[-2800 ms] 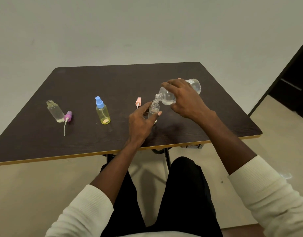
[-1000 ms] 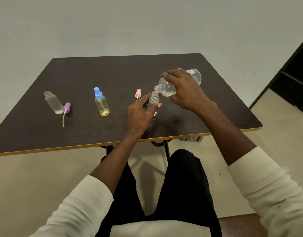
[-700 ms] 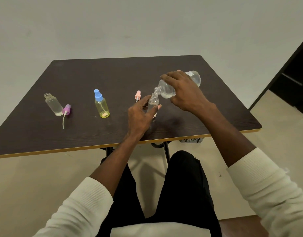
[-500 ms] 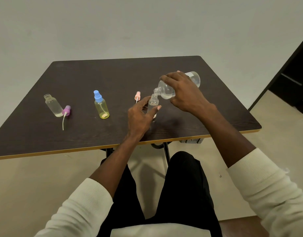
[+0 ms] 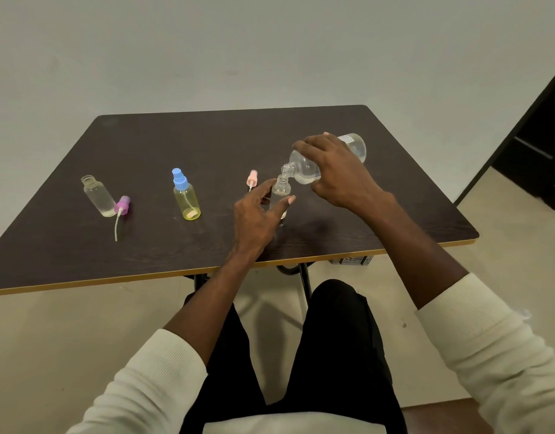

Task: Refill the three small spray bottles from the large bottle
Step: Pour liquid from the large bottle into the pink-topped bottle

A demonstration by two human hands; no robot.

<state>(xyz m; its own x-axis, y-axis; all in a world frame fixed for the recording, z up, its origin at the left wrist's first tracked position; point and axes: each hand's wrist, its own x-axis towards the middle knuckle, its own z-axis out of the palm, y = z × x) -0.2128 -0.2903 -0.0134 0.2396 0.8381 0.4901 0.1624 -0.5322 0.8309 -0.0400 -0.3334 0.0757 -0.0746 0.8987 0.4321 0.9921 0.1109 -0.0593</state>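
I see the right hand grasping the large bottle, tilted, mouth over the small bottle pinched by the left hand, near the desk's front edge.

You had three small spray bottles and one large bottle on the table. Two loose spray caps lay there. One bottle wore its blue cap.

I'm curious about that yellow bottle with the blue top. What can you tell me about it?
The yellow bottle is small, see-through plastic, standing upright on the dark table, its blue spray cap still on. A thin tube runs down inside. It looks nearly empty. Nothing touches it; neither hand is near it.
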